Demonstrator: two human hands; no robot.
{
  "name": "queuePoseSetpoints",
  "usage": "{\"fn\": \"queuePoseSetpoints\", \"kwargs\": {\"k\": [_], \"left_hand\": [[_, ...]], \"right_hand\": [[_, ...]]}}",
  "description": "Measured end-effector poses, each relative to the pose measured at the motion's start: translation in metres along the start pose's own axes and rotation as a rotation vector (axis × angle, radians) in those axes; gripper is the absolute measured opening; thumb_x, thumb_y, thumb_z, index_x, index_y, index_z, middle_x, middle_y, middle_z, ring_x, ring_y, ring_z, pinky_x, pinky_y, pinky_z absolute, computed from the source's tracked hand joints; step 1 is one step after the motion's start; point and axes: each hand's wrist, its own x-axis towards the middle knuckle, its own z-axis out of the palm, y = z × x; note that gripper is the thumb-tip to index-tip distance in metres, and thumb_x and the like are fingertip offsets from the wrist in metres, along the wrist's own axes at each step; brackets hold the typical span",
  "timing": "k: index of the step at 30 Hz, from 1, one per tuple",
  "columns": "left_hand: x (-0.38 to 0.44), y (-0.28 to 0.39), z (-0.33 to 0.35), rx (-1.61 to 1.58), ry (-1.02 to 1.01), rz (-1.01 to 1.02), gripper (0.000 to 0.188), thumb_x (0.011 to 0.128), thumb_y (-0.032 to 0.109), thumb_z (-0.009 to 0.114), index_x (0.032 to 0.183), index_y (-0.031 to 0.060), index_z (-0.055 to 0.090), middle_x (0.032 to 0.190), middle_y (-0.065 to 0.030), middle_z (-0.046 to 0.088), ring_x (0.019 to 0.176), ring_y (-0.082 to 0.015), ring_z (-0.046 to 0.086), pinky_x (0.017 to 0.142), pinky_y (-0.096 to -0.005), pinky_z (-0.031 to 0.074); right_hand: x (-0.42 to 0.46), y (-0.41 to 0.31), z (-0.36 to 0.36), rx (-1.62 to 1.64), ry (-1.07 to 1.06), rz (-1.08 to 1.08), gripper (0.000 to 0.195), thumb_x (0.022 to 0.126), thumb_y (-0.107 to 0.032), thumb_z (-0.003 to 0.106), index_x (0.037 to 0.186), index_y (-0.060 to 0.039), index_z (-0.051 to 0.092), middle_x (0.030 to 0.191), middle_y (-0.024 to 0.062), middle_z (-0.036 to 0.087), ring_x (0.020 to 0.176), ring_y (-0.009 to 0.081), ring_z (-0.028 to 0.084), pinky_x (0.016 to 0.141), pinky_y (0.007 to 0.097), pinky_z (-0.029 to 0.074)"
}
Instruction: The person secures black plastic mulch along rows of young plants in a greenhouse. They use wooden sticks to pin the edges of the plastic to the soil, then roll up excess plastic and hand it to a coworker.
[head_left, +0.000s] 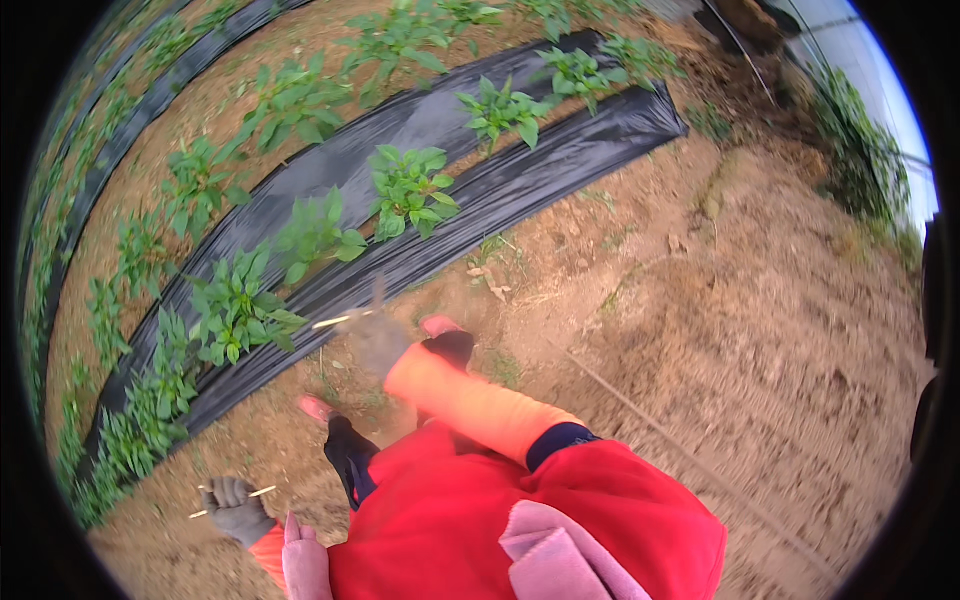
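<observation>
My left hand (238, 514), in a grey work glove, is curled around thin pale sticks (262, 492) at the lower left, over bare soil. Their ends poke out on both sides of the fist. My right hand (377, 343), gloved and blurred, is at the near edge of the black plastic mulch film (480, 199). A short pale stick (341, 320) juts leftward from it. A thin grey-brown shape (379, 291) also points up from this hand, too blurred to name. The closest leafy green plants, which look like pepper plants (240, 307), grow through a slit in the film.
Another row of plants (196, 187) and more black film strips (150, 112) lie beyond. A thin line (675, 442) crosses the soil (750, 315) on the right. Both my pink shoes (316, 408) are on the ground. Greenhouse-like sheeting (892, 97) curves at the upper right.
</observation>
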Motion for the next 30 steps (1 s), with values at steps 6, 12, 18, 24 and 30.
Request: {"fn": "queuePoseSetpoints", "kwargs": {"k": [6, 12, 18, 24, 30], "left_hand": [[0.114, 0.042, -0.047, 1.296, 0.125, -0.187, 0.012, 0.091, 0.020, 0.056, 0.086, 0.0088, 0.057, 0.052, 0.0086, 0.032, 0.039, -0.0025, 0.027, 0.036, -0.0206, 0.019], [0.141, 0.017, -0.203, 1.957, -0.259, -0.554, 0.019, 0.082, 0.021, 0.067, 0.083, 0.0029, 0.068, 0.063, -0.0034, 0.059, 0.055, -0.0132, 0.054, 0.052, -0.0291, 0.042], [0.183, -0.062, -0.359, 2.480, -0.744, -0.356, 0.026, 0.086, 0.031, 0.051, 0.087, 0.0111, 0.067, 0.086, -0.0157, 0.064, 0.080, -0.0377, 0.062, 0.071, -0.0465, 0.048], [0.311, -0.180, -0.523, 2.574, -1.058, -0.111, 0.018, 0.086, 0.020, 0.051, 0.097, 0.0143, 0.063, 0.108, -0.0116, 0.063, 0.079, -0.0343, 0.064, 0.069, -0.0464, 0.051], [0.404, -0.289, -0.622, 2.844, -1.431, -0.104, 0.032, 0.082, 0.013, 0.056, 0.113, 0.0078, 0.057, 0.145, -0.0190, 0.035, 0.082, -0.0259, 0.066, 0.063, -0.0392, 0.054]], "right_hand": [[-0.175, -0.009, -0.030, 1.166, 0.904, 1.396, 0.019, 0.097, -0.024, 0.048, 0.102, -0.0073, 0.056, 0.060, -0.0066, 0.041, 0.044, 0.0039, 0.029, 0.038, 0.0202, 0.024], [-0.274, -0.099, 0.082, 0.926, 0.965, 1.880, 0.027, 0.094, -0.034, 0.054, 0.085, -0.0091, 0.058, 0.053, -0.0043, 0.037, 0.041, 0.0085, 0.030, 0.037, 0.0245, 0.024], [-0.331, -0.099, 0.240, 0.878, 0.702, 1.981, 0.033, 0.094, -0.034, 0.053, 0.084, -0.0034, 0.061, 0.047, -0.0031, 0.036, 0.035, 0.0094, 0.033, 0.035, 0.0255, 0.025], [-0.417, -0.050, 0.357, 0.943, 0.889, 2.040, 0.036, 0.093, -0.036, 0.056, 0.086, -0.0009, 0.063, 0.047, -0.0038, 0.038, 0.035, 0.0074, 0.034, 0.034, 0.0244, 0.025], [-0.466, -0.055, 0.423, 0.867, 0.944, 2.111, 0.024, 0.095, -0.028, 0.055, 0.093, -0.0051, 0.061, 0.052, -0.0022, 0.044, 0.038, 0.0059, 0.032, 0.036, 0.0224, 0.026]]}}
